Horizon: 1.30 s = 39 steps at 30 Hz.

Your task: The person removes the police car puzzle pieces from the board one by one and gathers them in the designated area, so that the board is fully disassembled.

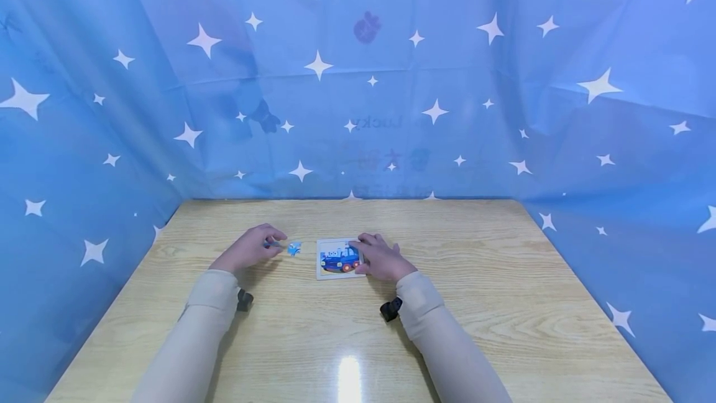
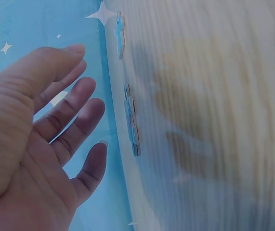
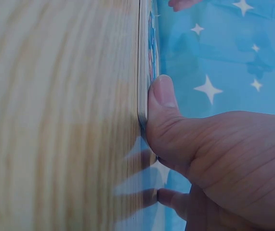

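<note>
A framed jigsaw puzzle with a blue truck picture lies flat on the table. My right hand grips its right side. In the right wrist view, the thumb lies over the puzzle's edge at the corner, while other fingertips reach down to the tabletop beyond. To the left, a loose blue puzzle piece lies on the table. My left hand hovers beside it with relaxed, spread fingers, holding nothing. More loose puzzle pieces lie by these fingers, partly hidden by the hand in the head view.
The wooden table reaches back to a blue curtain with white stars, which also hangs along both sides. Black wrist devices sit under the sleeves. A bright light reflection shows on the table near the front.
</note>
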Each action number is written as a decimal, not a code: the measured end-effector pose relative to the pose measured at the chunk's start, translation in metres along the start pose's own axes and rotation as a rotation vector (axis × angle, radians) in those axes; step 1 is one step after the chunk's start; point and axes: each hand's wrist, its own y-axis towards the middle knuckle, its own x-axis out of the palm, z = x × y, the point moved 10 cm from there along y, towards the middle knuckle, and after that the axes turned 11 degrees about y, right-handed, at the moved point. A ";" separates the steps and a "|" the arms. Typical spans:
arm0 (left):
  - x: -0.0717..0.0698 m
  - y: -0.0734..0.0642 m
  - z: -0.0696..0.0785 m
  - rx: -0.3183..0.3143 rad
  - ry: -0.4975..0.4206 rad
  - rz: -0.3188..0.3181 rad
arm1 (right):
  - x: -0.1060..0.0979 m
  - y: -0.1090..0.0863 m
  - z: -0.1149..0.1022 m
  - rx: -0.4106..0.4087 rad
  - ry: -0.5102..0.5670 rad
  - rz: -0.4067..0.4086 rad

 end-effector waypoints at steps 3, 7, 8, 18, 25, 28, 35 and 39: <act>0.001 0.001 0.000 -0.008 0.006 -0.002 | 0.000 0.000 -0.001 0.002 -0.003 -0.001; 0.003 0.003 0.000 -0.013 0.019 -0.002 | -0.001 0.000 -0.002 0.005 -0.004 0.001; 0.003 0.003 0.001 -0.012 0.025 0.001 | -0.001 0.000 -0.002 0.004 -0.004 0.001; 0.002 0.005 0.010 -0.014 0.036 -0.005 | -0.001 0.001 -0.002 -0.012 -0.004 0.010; 0.003 0.007 0.016 -0.001 0.038 -0.011 | -0.001 0.001 -0.002 -0.018 -0.011 0.004; 0.005 0.007 0.018 0.009 0.033 -0.017 | 0.000 0.000 -0.002 -0.014 -0.007 -0.001; 0.006 0.010 0.024 0.023 0.056 -0.014 | -0.002 -0.002 -0.003 -0.006 -0.004 0.001; 0.006 0.011 0.027 0.020 0.055 -0.018 | -0.002 -0.002 -0.003 -0.008 -0.009 0.001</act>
